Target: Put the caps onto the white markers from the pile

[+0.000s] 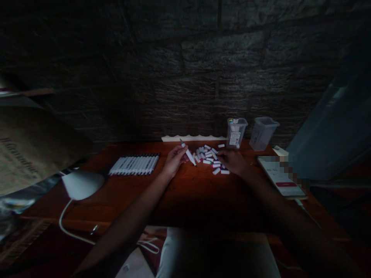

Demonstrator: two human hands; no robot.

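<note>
My left hand (pixel 175 159) is closed on a white marker (pixel 189 154), tilted, with dark tips bare at both ends. Just right of it lies a loose heap of white marker caps (pixel 207 154) with coloured ends. My right hand (pixel 233 161) is at the right side of the heap, its fingers bent down among the caps. Whether a cap is between those fingertips is hidden. To the left, a neat row of white markers (pixel 133 165) lies side by side on the wooden table (pixel 185 197).
Two clear plastic containers (pixel 263 135) stand at the back right near the brick wall (pixel 185 77). A tablet (pixel 281 177) with a cable lies at the right edge. On the left are a white lamp (pixel 82 185) with a cord and a brown paper bag (pixel 34 146).
</note>
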